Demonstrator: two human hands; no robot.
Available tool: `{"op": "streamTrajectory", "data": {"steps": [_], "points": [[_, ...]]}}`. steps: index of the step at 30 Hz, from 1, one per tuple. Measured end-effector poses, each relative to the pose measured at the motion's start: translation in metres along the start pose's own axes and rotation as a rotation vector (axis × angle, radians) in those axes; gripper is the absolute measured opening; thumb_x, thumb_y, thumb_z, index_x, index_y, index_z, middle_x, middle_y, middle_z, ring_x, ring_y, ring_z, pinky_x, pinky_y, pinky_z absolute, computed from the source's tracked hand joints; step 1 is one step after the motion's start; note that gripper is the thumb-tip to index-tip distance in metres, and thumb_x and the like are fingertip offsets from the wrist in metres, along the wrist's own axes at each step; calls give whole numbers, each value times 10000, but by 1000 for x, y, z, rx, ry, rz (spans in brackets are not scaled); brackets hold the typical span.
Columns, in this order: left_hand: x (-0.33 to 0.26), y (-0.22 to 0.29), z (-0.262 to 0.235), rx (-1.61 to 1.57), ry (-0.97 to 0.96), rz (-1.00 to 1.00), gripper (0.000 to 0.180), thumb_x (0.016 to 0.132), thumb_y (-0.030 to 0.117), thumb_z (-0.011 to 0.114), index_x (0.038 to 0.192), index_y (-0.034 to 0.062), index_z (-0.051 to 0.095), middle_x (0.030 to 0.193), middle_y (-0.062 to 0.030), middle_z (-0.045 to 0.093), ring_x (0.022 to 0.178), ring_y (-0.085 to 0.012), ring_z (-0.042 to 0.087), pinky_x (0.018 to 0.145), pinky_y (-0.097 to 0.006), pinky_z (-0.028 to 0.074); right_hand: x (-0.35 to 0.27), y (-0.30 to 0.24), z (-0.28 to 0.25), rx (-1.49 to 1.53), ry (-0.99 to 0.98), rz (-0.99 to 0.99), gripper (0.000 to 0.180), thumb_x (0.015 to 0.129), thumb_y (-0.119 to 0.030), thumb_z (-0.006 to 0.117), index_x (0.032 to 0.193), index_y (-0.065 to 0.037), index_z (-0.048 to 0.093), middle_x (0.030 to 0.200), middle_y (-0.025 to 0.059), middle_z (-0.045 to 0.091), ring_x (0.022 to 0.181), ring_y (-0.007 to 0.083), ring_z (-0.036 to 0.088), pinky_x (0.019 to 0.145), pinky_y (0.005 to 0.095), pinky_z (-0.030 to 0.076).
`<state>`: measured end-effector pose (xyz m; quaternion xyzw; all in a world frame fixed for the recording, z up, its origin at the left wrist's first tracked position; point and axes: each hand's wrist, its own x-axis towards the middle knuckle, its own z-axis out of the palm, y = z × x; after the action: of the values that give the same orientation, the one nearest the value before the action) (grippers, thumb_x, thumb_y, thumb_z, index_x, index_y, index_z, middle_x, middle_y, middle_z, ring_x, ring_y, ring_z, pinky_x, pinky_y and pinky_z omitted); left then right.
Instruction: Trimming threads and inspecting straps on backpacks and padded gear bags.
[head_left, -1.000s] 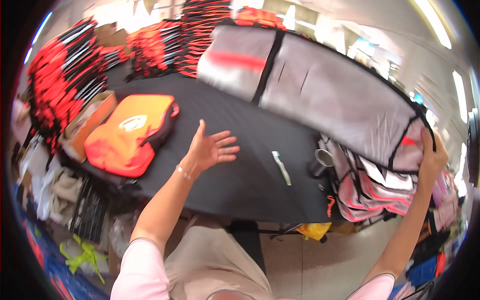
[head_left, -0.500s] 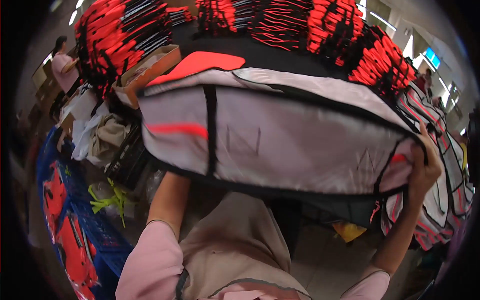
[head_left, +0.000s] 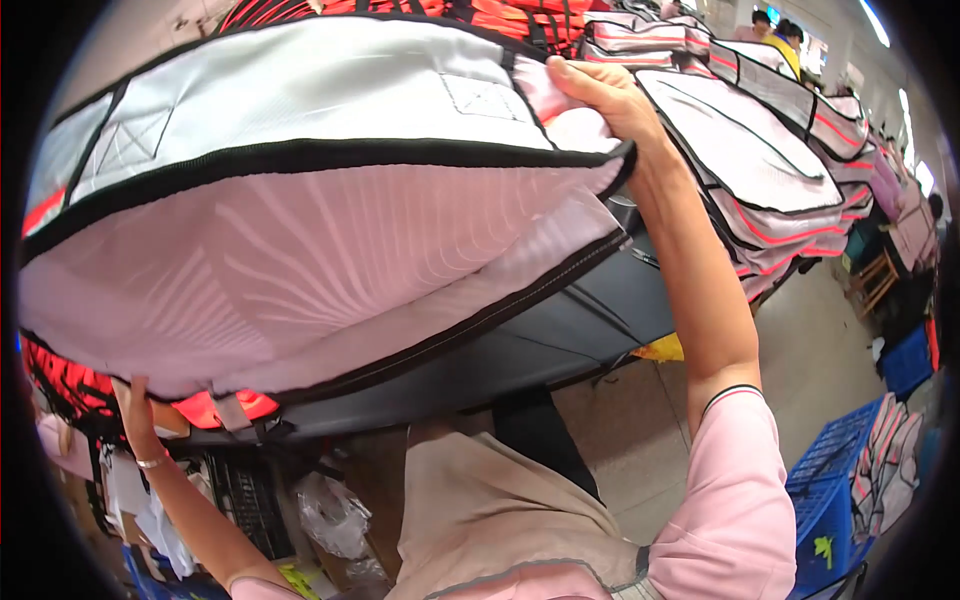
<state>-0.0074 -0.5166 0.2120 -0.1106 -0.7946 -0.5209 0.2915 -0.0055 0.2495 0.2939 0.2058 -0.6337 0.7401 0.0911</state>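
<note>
A large sewn bag piece of pale cloth with black edging spans the left and middle of the view, lifted over the table and tilted. Its white outer band faces up, and a pinkish inner side shows below it, bowed open. At its upper right end, my right hand is closed on the edge, thumb on top. Low on the left, my left hand grips the lower edge, its fingers partly hidden by the cloth. A red-orange piece with a pale strap shows under the lower edge.
The dark grey table runs beneath. A stack of white bag pieces with red stripes lies at right; red and black bundles stand behind. Below are a blue crate, a clear plastic bag and a black crate.
The bag piece has turned from a flat, upright face to a tilted one with its inner side showing. It has swung left and nearer, and the view has shifted right.
</note>
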Motion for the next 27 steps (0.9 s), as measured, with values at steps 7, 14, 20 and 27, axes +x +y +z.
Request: {"op": "streamTrajectory", "data": {"steps": [7, 14, 20, 27], "points": [[-105, 72, 124, 151, 451, -339, 429, 942, 310, 684, 1170, -26, 546, 1174, -83, 563, 1055, -179, 528, 969, -330, 408, 60, 65, -34, 63, 224, -161, 428, 929, -484, 673, 906, -68, 769, 871, 15, 733, 723, 68, 604, 630, 227, 444], [-164, 77, 146, -59, 583, -352, 358, 943, 368, 699, 819, 110, 485, 846, 14, 523, 790, -83, 483, 729, -277, 417, -16, 284, -56, -1190, 288, 301, 375, 813, -345, 737, 999, -23, 691, 1021, 178, 693, 992, 363, 665, 840, 465, 555], [-159, 139, 229, -328, 524, -476, 344, 970, 382, 650, 914, 50, 583, 1022, -52, 633, 938, -151, 591, 886, -299, 461, -42, 315, -60, -1304, 418, 296, 260, 879, -218, 700, 1019, -8, 637, 1027, 192, 614, 1020, 390, 628, 804, 505, 541], [-149, 141, 290, -594, 475, -499, 573, 984, 414, 606, 1235, -100, 579, 1271, -134, 605, 1086, -236, 614, 970, -367, 479, -53, 273, -117, -1670, 551, 177, 338, 879, -386, 695, 972, -62, 659, 972, 120, 639, 933, 314, 649, 783, 455, 548]]}}
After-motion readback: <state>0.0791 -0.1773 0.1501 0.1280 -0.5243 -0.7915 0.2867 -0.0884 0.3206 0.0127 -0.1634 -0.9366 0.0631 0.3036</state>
